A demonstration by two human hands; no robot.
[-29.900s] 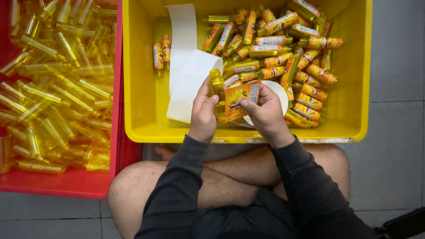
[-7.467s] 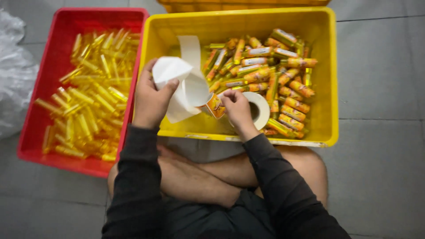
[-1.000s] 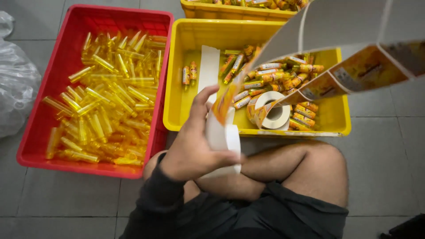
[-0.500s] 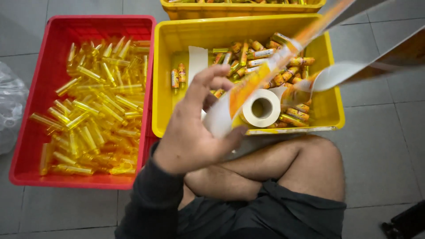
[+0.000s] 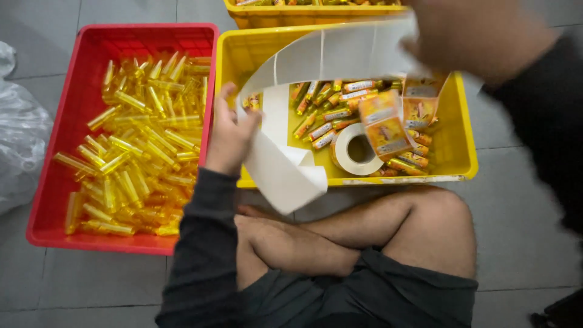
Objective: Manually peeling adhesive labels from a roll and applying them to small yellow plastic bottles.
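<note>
My left hand [image 5: 229,136] grips a long white backing-paper strip [image 5: 285,167] at the yellow crate's near left corner; the strip's loose end curls over the rim onto my leg. From there the strip arcs up and right to my right hand [image 5: 480,36], which is raised close to the camera, blurred, and closed on its upper end. Orange-and-yellow labels [image 5: 384,126] hang from the strip under that hand. A white label roll [image 5: 358,149] lies in the yellow crate [image 5: 364,181] among labelled tubes [image 5: 340,109].
A red crate [image 5: 121,35] on the left holds several clear yellow unlabelled tubes [image 5: 133,146]. A second yellow crate [image 5: 303,12] stands behind. A crumpled plastic bag [image 5: 18,140] lies at the far left. My crossed legs [image 5: 364,237] sit just before the crates on a grey tiled floor.
My right hand has risen close to the camera, pulling the strip up and right. My left hand has dropped toward the crate's left corner, still gripping the paper.
</note>
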